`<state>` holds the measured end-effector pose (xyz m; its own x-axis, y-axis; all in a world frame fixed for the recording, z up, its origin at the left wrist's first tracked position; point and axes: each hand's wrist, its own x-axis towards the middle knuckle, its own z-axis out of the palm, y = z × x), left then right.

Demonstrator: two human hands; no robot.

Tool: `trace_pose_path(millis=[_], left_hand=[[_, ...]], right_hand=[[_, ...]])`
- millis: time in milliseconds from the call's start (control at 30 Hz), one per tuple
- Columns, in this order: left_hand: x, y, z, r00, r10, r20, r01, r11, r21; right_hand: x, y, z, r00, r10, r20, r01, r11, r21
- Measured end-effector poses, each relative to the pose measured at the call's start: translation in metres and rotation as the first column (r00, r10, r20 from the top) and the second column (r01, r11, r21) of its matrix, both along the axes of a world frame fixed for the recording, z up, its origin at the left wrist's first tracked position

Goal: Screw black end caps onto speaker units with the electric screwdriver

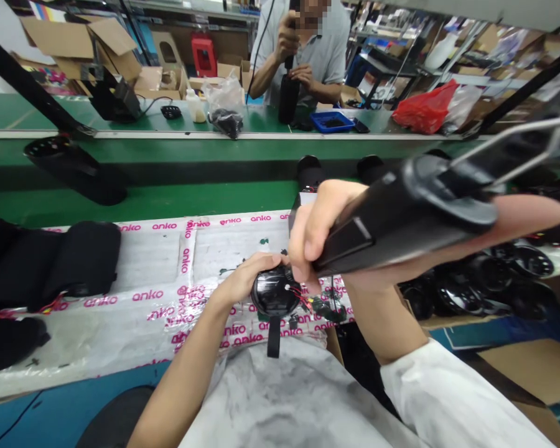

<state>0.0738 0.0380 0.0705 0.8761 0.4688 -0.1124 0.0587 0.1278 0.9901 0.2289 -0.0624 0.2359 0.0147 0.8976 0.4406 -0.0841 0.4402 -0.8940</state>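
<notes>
My right hand [326, 233] is wrapped around a black electric screwdriver [401, 211], which hangs from a metal wire loop at the upper right. The tool slants down to the left, and its tip is hidden behind my fingers. Under it, a round glossy black speaker part [275, 291] with thin red wires [303, 297] at its right side lies close to my body. My left hand [254, 270] grips its upper left rim, fingers curled over the far edge. A black strap [274, 338] sticks out below the round part.
Black cloth-covered cylinders [81, 258] lie on the left of the taped work surface [144, 274]. Several glossy round black parts [466, 286] are piled at the right. Across the green bench [191, 146], a co-worker [303, 56] works on a black cylinder near a blue tray [332, 121].
</notes>
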Motion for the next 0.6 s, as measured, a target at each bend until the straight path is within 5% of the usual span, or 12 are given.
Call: trace_pose_path(millis=[100, 200, 300, 433, 533, 600], left_hand=[[-0.004, -0.004, 0.015, 0.996, -0.056, 0.071, 0.054, 0.998, 0.036], [-0.019, -0.019, 0.021, 0.983, 0.101, 0.156, -0.134, 0.967, 0.215], [-0.037, -0.046, 0.017, 0.953, 0.263, 0.148, -0.301, 0.854, 0.424], [-0.041, -0.081, 0.005, 0.888, 0.444, 0.12, -0.423, 0.688, 0.59], [-0.033, -0.091, -0.003, 0.86, 0.491, 0.14, -0.471, 0.656, 0.59], [-0.029, -0.092, -0.009, 0.858, 0.482, 0.178, -0.489, 0.66, 0.571]], right_hand=[[0.027, -0.027, 0.013, 0.997, -0.068, -0.04, 0.07, 0.996, 0.056], [0.052, -0.059, 0.01, 0.957, -0.283, -0.068, 0.291, 0.946, 0.146], [0.056, -0.073, -0.019, 0.865, -0.487, -0.122, 0.501, 0.854, 0.14], [0.044, -0.06, -0.072, 0.847, -0.503, -0.171, 0.53, 0.823, 0.203], [0.04, -0.047, -0.098, 0.842, -0.502, -0.197, 0.539, 0.794, 0.281], [0.044, -0.042, -0.104, 0.866, -0.453, -0.213, 0.496, 0.832, 0.247]])
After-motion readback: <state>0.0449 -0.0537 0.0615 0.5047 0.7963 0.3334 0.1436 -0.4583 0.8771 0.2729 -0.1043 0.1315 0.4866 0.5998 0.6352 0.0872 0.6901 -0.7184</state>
